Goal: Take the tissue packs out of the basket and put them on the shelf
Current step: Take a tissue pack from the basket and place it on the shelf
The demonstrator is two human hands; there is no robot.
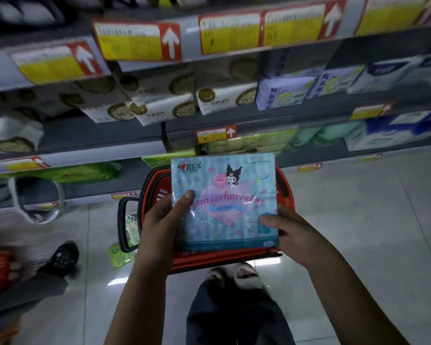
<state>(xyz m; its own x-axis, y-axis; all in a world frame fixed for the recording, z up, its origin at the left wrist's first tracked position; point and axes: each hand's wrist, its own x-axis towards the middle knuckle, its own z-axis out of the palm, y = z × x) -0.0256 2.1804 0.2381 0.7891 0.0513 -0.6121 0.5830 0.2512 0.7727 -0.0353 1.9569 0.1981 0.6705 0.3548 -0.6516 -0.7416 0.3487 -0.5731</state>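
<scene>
One blue tissue pack [224, 202] was up out of the red basket [285, 192] but not on the shelf [105, 135] yet, so I think the job was only partly done. The left hand [159, 220] and right hand [291, 232] held it flat above the basket, thumbs on top, fingers curled under its sides.

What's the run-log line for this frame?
left hand: grips blue tissue pack | right hand: grips same | pack: above red basket | shelf: not reached
</scene>
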